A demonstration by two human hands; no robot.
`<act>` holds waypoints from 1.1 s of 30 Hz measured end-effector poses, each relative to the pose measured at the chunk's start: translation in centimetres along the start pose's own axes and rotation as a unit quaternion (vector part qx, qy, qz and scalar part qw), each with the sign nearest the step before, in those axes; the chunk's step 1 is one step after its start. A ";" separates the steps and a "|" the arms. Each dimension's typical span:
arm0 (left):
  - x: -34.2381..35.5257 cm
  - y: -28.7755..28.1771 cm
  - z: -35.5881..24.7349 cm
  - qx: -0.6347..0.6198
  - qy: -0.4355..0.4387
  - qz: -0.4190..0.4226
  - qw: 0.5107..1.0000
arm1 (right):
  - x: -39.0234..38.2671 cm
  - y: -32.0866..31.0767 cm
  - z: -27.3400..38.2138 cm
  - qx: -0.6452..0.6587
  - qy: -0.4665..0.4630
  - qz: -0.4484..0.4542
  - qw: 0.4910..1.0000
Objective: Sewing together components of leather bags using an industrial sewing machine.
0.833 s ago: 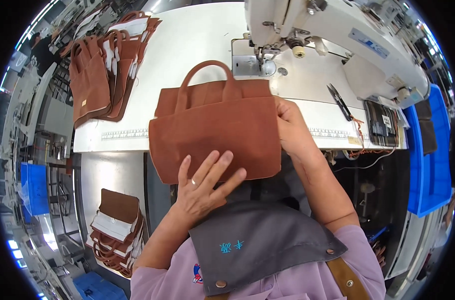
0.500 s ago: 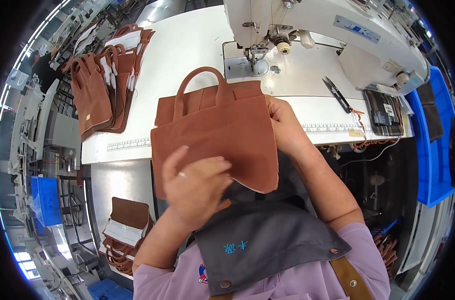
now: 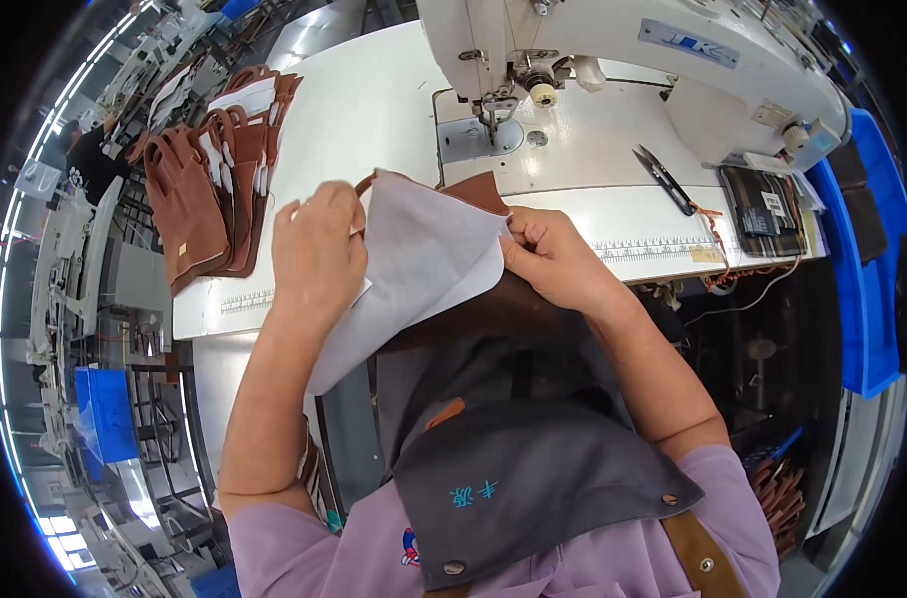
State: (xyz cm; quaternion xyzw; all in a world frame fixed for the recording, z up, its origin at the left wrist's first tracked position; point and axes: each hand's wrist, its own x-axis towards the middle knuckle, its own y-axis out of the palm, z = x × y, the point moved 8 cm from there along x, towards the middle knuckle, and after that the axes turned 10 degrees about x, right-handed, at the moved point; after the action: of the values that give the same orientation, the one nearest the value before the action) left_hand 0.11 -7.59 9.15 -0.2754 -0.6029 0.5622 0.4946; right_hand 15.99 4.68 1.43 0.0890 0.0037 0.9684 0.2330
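A brown leather bag piece (image 3: 478,190) is held up over the table's front edge, turned so that a pale grey lining (image 3: 424,244) faces me. Its lower part shows dark brown. My left hand (image 3: 317,254) has its fingers curled on the upper left edge, where part of a handle peeks out. My right hand (image 3: 548,257) pinches the right edge of the lining and leather. Beyond the piece stands a white sewing machine (image 3: 713,60), with its presser foot (image 3: 491,128) over a metal plate (image 3: 458,142).
A pile of brown bag pieces (image 3: 189,214) lies at the table's (image 3: 334,100) left. Black snips (image 3: 663,177) and a dark plaid item (image 3: 762,224) lie right. Blue bins stand at both sides (image 3: 862,309). A person in dark clothing (image 3: 93,164) is in the left background.
The piece has been flipped from its leather front to show the pale lining. My left hand has moved up from the front to the top left edge.
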 end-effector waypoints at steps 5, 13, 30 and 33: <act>-0.8 -8.0 -7.0 -0.066 0.146 -0.166 0.973 | 0.3 0.5 -0.5 -0.024 0.022 0.011 0.999; 0.6 -5.3 -11.1 -0.050 0.342 0.040 0.937 | -1.8 3.1 5.9 -0.209 -0.213 0.038 0.954; -8.6 -3.6 -0.8 -0.276 0.062 -0.092 0.955 | -1.3 11.5 5.8 -0.218 -0.281 0.149 0.923; -9.1 -0.8 0.1 -0.314 -0.002 -0.021 0.949 | -1.3 12.1 4.5 -0.213 -0.281 0.156 0.923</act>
State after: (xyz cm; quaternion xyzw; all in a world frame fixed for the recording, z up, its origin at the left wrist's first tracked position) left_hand 3.44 -15.90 7.28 -0.4030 -0.7553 0.3352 0.3934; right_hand 12.41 -6.84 6.22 0.3055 -0.2823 0.9055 0.0838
